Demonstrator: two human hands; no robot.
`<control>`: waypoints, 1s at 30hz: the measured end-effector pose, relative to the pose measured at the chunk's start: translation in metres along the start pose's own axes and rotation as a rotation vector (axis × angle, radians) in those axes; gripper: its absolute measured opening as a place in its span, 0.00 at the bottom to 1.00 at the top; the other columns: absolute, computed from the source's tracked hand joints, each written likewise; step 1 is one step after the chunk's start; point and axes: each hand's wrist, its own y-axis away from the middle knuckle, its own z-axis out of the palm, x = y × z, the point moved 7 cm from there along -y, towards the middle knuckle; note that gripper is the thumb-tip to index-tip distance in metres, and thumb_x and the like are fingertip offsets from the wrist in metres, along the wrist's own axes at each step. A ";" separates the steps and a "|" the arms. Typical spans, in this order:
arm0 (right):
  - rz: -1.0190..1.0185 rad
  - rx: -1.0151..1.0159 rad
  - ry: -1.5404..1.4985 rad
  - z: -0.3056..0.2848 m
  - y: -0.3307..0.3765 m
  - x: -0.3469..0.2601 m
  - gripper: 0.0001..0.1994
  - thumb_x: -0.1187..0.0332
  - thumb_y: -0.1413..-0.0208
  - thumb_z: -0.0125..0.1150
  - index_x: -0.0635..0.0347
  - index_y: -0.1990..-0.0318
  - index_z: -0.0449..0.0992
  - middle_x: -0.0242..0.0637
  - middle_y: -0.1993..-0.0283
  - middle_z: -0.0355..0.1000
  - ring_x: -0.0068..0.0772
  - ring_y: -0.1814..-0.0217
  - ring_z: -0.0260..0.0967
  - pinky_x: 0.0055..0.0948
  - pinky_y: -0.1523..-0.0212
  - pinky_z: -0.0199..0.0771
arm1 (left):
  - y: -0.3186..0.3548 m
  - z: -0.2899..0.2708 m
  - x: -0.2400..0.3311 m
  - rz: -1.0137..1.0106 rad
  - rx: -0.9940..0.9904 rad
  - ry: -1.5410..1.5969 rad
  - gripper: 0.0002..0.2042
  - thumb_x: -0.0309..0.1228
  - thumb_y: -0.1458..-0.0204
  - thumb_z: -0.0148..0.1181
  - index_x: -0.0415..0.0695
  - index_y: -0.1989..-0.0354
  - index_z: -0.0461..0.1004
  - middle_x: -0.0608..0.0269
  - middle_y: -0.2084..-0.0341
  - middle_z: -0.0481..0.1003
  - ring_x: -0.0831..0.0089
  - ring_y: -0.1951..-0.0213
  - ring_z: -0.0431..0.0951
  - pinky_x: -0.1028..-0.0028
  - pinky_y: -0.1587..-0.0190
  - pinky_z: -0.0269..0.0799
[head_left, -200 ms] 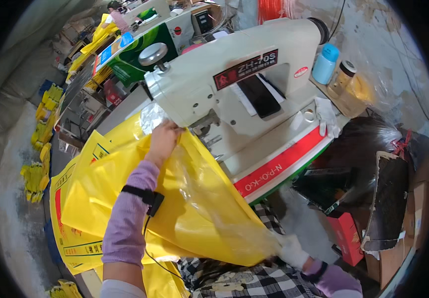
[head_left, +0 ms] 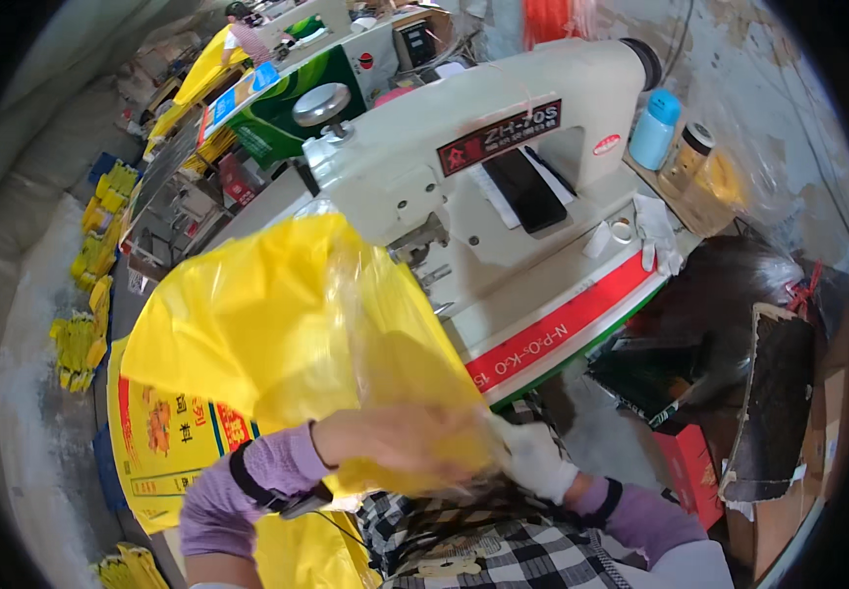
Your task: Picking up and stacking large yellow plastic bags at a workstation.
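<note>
A large yellow woven sack (head_left: pixel 277 324) with a clear plastic liner (head_left: pixel 365 294) bulges up in front of me. My left hand (head_left: pixel 395 440) is blurred and grips the sack's lower edge close to my body. My right hand (head_left: pixel 532 456), in a white glove, holds the same edge just to its right. Behind the sack stands a cream industrial sewing machine (head_left: pixel 483 157) on a base with a red stripe (head_left: pixel 562 329). More printed yellow sack material (head_left: pixel 164 432) lies beneath on the left.
A black phone (head_left: pixel 525 189) lies on the machine bed. A blue bottle (head_left: pixel 655 130) and a jar (head_left: pixel 689 155) stand at the right. Cardboard boxes (head_left: pixel 778 402) and a red box (head_left: pixel 694 471) sit lower right. Yellow sack stacks (head_left: pixel 81 334) line the left floor.
My left hand has pulled back from the machine's needle area toward my body, and the sack has been lifted and bunched up higher. My right hand stays at the sack's near edge.
</note>
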 end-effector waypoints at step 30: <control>0.214 0.052 -0.768 0.043 -0.009 -0.044 0.34 0.63 0.46 0.62 0.72 0.36 0.59 0.57 0.36 0.63 0.44 0.32 0.61 0.33 0.35 0.60 | 0.021 0.073 0.166 0.191 0.069 -1.112 0.12 0.24 0.68 0.62 0.44 0.69 0.77 0.66 0.70 0.73 0.68 0.63 0.72 0.69 0.58 0.70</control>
